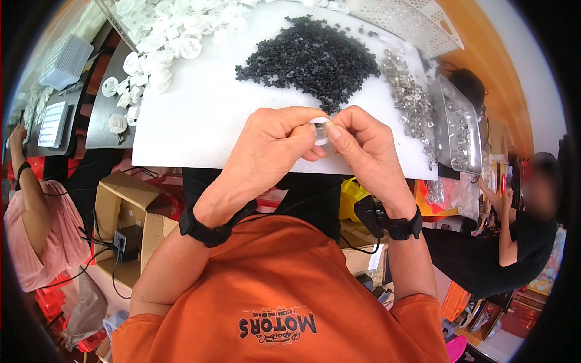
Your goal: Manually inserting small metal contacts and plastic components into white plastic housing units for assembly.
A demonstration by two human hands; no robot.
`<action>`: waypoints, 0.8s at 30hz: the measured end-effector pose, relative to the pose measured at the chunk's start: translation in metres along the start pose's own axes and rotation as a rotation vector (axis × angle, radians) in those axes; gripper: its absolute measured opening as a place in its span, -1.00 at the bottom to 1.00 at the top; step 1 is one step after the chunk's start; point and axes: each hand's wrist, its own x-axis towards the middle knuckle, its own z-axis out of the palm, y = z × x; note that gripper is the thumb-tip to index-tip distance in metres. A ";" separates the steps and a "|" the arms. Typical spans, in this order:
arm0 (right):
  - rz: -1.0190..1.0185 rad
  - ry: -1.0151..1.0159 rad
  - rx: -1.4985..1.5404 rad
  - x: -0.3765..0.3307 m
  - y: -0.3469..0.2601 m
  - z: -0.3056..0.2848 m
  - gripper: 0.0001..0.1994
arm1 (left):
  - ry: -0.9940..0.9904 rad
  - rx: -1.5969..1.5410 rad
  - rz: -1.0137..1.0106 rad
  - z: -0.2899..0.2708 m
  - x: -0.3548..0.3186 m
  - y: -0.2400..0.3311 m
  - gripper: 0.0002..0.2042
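In front of my chest, above the near edge of the white board (187, 130), I hold a small round white plastic part (321, 130). My left hand (272, 138) pinches its left side between thumb and curled fingers. The thumb and forefinger of my right hand (369, 145) press on its right side. A thin dark spot shows on the part's face, but the fingertips hide most of it. Just beyond my hands lies a heap of tiny black pieces (308, 60). Many similar white round parts (187, 48) are piled at the far left.
Small clear and silvery pieces (408, 91) are scattered along the board's right side, by a metal tray (442, 121) holding more. A perforated white basket (417, 21) stands behind. Other people sit at left (45, 230) and right (514, 242). A cardboard box (151, 227) is below left.
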 end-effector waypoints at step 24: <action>0.022 0.002 0.077 -0.004 0.001 0.002 -0.78 | 0.000 0.067 0.009 0.004 0.002 -0.001 -0.80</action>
